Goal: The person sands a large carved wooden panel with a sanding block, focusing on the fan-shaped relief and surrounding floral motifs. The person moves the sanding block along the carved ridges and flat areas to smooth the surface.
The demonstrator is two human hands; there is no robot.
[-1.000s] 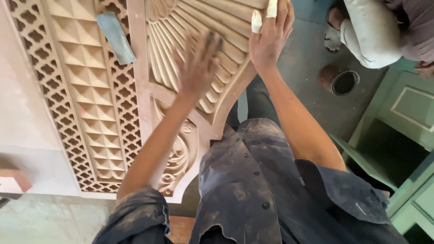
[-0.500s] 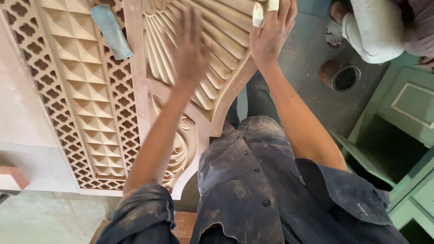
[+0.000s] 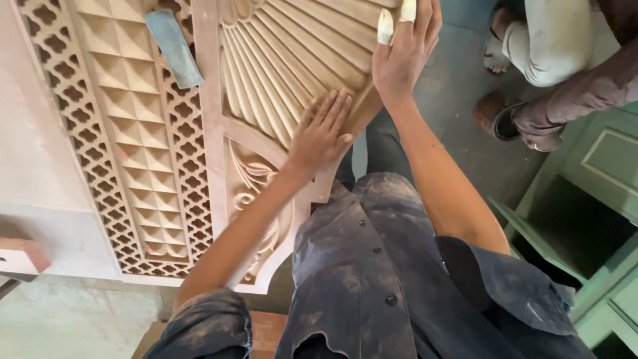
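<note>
Carved wooden panel (image 3: 292, 66) with its fan of radiating ribs fills the top middle of the view, leaning across the person's lap, and both hands are on it. Left hand (image 3: 322, 133) has slid down since half a second ago: it was a blur high on the ribs, and now it sits sharp and flat near the fan's lower edge, fingers (image 3: 332, 110) spread, palm pressed to the wood, grasping nothing. Right hand (image 3: 404, 56) stays where it was at the panel's right edge, resting over the rim with fingers loosely extended, two of them wrapped in pale tape (image 3: 385, 26); whether it is actually clamping the edge I cannot tell. Below the fan, a scrolled leaf carving (image 3: 256, 183) runs down the panel beside the left forearm. To the left, a lattice screen (image 3: 113, 133) of pierced fretwork and small pyramid blocks lies touching the panel, and a folded piece of blue-grey sandpaper (image 3: 173, 46) rests on it, a touch lower in the view than before as the camera shifts. On the floor at right, a small round tin (image 3: 505, 123) sits by another person's foot (image 3: 495, 56); its inside looks dark and I cannot tell what it holds. A green cabinet (image 3: 598, 186) stands at far right.
</note>
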